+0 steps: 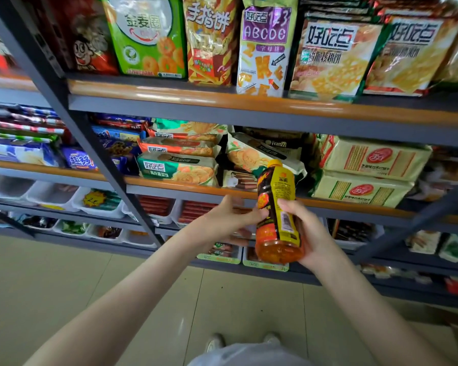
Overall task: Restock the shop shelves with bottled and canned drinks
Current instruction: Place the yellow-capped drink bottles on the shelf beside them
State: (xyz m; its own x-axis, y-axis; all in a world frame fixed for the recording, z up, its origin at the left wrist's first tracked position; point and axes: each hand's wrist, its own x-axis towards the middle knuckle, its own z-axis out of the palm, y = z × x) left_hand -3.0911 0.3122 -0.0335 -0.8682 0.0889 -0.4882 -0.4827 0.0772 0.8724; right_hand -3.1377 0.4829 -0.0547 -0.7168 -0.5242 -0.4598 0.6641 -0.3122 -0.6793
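An orange drink bottle [276, 207] with a yellow cap and a yellow-and-black label stands upright in the air in front of the middle shelf [185, 187]. My right hand [306, 233] grips it from the right, thumb across the barcode side. My left hand [229, 220] reaches in from the left; its fingertips touch the bottle's lower left side, and how far they wrap around it is hidden by the bottle.
Grey metal shelving with orange edge strips fills the view. Biscuit packs [177, 167] and cracker packs [365, 175] crowd the middle shelf, snack bags [265, 48] the upper one. White trays [98, 202] of snacks sit lower. Tiled floor [117, 299] lies below.
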